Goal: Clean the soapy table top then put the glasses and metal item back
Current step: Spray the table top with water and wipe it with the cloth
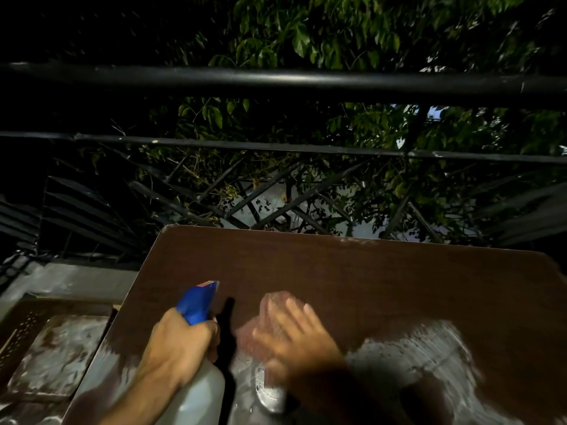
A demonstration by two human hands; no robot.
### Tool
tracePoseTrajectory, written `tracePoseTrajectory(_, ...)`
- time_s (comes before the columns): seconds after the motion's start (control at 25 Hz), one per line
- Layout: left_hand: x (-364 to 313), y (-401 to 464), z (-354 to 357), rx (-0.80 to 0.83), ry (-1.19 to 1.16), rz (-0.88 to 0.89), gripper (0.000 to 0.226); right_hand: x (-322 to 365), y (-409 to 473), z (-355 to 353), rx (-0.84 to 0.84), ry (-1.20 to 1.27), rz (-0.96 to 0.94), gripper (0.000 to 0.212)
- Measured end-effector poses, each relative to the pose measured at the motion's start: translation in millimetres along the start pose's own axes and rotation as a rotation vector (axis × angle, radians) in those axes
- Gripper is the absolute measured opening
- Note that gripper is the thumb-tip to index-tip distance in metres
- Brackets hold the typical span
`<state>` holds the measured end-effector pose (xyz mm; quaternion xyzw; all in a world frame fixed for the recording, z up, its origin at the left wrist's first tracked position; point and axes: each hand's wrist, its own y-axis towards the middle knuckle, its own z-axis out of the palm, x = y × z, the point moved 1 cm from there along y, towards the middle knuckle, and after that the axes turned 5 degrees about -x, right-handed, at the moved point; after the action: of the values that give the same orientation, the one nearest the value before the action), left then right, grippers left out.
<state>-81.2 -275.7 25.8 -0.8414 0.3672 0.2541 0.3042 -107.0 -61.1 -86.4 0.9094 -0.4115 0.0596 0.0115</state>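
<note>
While the left hand (181, 342) is wrapped around the neck of a spray bottle (199, 363) at the lower left of the frame, the right hand (288, 332), blurred, is pressed with fingers spread flat on a pinkish cloth (264, 320) just right of it. Both are set on the brown table top (368, 286), where soapy smears (429, 357) are seen at lower right. A black railing (276, 84) and leaves (322, 38) are seen across the upper frame.

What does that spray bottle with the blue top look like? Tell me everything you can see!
The spray bottle has a bright blue plastic trigger head with a small reddish nozzle tip pointing away over the brown table. Its body looks like cloudy whitish plastic, and its bottom runs out of view. It stands roughly upright at the table's near left part. The left hand grips its neck just under the blue head.
</note>
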Motion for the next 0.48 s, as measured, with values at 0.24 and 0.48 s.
tracePoseTrajectory(0.24, -12, -19, 5, 0.056, 0.032, 0.004, 0.025, -85, -4, -12, -0.042, 0.044, 0.267, 0.058)
tracePoseTrajectory(0.48, -17, -28, 12, 0.054, 0.016, 0.001, 0.029, -189, 32, -36, -0.086, 0.128, 0.797, 0.057)
